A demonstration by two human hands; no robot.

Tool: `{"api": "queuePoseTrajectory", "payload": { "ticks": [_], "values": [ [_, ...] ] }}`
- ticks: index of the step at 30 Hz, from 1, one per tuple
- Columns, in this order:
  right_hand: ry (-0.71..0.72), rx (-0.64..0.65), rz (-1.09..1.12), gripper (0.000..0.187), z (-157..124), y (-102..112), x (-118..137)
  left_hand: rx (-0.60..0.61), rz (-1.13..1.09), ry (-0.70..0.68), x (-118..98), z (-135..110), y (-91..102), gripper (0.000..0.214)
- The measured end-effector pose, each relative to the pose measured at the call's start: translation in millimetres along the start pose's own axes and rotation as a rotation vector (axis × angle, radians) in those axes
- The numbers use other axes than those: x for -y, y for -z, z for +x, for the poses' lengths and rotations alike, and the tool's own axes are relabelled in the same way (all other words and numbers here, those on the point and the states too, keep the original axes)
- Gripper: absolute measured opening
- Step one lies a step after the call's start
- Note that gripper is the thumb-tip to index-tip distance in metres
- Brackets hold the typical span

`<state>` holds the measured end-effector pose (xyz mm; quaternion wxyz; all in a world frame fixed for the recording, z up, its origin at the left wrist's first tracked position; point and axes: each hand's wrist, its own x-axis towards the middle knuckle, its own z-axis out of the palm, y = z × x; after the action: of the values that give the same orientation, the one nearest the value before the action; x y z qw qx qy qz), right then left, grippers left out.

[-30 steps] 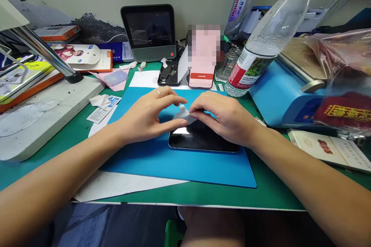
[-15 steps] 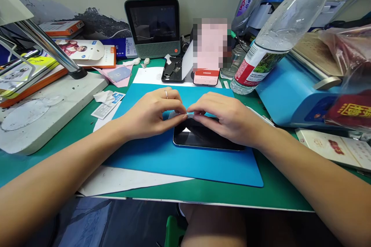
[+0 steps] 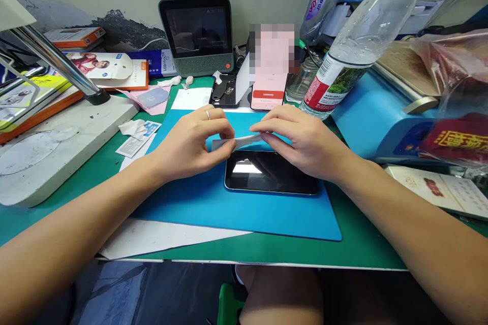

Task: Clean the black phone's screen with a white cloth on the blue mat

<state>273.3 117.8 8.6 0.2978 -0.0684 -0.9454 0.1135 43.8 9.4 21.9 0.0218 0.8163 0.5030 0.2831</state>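
Observation:
A black phone [image 3: 271, 177] lies screen up on a blue mat [image 3: 236, 208]. Just above its far edge, my left hand [image 3: 190, 144] and my right hand [image 3: 301, 142] pinch the two ends of a small pale wipe [image 3: 238, 141], stretched flat between them. Both hands have their fingers closed on it. A ring is on my left hand. The wipe hangs slightly above the mat and does not touch the phone's screen.
A second phone [image 3: 269, 96] leans upright behind the mat, beside a small speaker screen [image 3: 196, 35]. A tilted water bottle [image 3: 354, 45] and a blue machine [image 3: 375, 122] stand at right. A white lamp base [image 3: 49, 147], boxes and torn wipe packets [image 3: 137, 134] lie at left.
The crumpled wipe has been pulled out flat between my two hands, which have moved apart and lifted off the phone's far edge toward the back of the mat.

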Motion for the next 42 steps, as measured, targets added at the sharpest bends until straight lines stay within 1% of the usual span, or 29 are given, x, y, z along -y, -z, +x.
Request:
{"api": "queuePoseTrajectory", "payload": {
  "ticks": [4, 8, 11, 15, 18, 23, 32, 37, 42],
  "values": [
    [-0.040, 0.013, -0.009, 0.024, -2.0, 1.1, -5.5, 0.078, 0.027, -0.093, 0.2, -1.0, 3.4, 0.010],
    [-0.071, 0.009, -0.034, 0.023, -2.9, 3.6, -7.9, 0.216, 0.017, -0.192, -3.6, -1.7, 6.3, 0.011],
    [-0.088, 0.004, -0.035, 0.023, -3.2, 5.2, -8.9, 0.311, -0.012, -0.209, -7.5, -1.7, 8.1, 0.010],
    [-0.109, 0.005, -0.033, 0.024, -4.0, 6.0, -9.8, 0.376, -0.034, -0.219, -8.1, -2.1, 8.8, 0.020],
    [-0.126, 0.018, -0.035, 0.023, -4.3, 6.1, -9.7, 0.384, -0.029, -0.219, -5.7, -2.6, 8.2, 0.017],
    [-0.116, 0.009, -0.043, 0.023, -4.3, 5.8, -10.5, 0.379, -0.001, -0.255, -2.7, -2.9, 7.2, 0.025],
    [-0.134, -0.008, -0.056, 0.025, -5.6, 7.6, -10.8, 0.375, -0.001, -0.270, -1.2, -4.1, 4.7, 0.026],
    [-0.132, -0.011, -0.059, 0.025, -5.5, 7.8, -11.2, 0.375, 0.045, -0.266, -1.8, -3.8, 4.2, 0.032],
    [-0.134, -0.009, -0.062, 0.025, -5.8, 6.9, -11.9, 0.372, 0.107, -0.261, -4.7, -5.1, -1.3, 0.036]
  ]
}}
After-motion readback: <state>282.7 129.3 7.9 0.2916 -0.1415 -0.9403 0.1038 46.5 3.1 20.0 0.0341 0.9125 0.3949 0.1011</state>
